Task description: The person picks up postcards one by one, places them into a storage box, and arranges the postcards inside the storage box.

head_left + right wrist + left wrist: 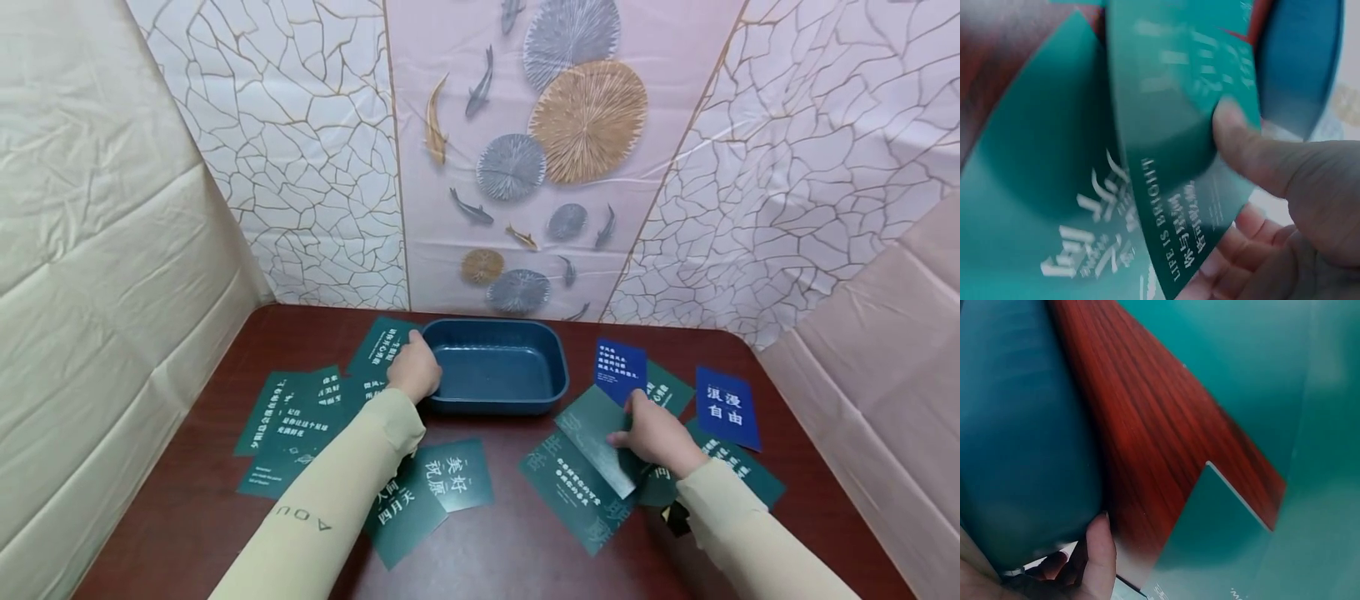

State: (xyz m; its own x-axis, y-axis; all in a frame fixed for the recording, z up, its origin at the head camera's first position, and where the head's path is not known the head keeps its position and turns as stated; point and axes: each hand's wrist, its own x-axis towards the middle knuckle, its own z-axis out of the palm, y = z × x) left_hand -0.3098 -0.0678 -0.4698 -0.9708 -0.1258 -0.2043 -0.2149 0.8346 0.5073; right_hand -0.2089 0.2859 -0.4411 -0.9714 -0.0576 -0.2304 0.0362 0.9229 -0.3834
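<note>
A dark blue rectangular tray (pixel 491 407) stands at the back middle of the table. At its left wall, my left hand (pixel 414 368) grips the edge, and the left wrist view shows its fingers around the tray's side (pixel 1029 437). My right hand (pixel 660 435) holds a green card (pixel 594 437) with white lettering, tilted up over other cards. In the right wrist view the thumb lies on the card's printed face (pixel 1179 144), with the fingers behind it. Beneath it lies another green card (pixel 564 483).
Several green cards (pixel 288 429) overlap on the left, and a pair (pixel 457 475) lies at the front middle. To the right are two blue cards, one (pixel 621 371) near the tray and one (pixel 727 408) farther out, overlapping green ones. A patterned cloth (pixel 510 242) hangs behind the table.
</note>
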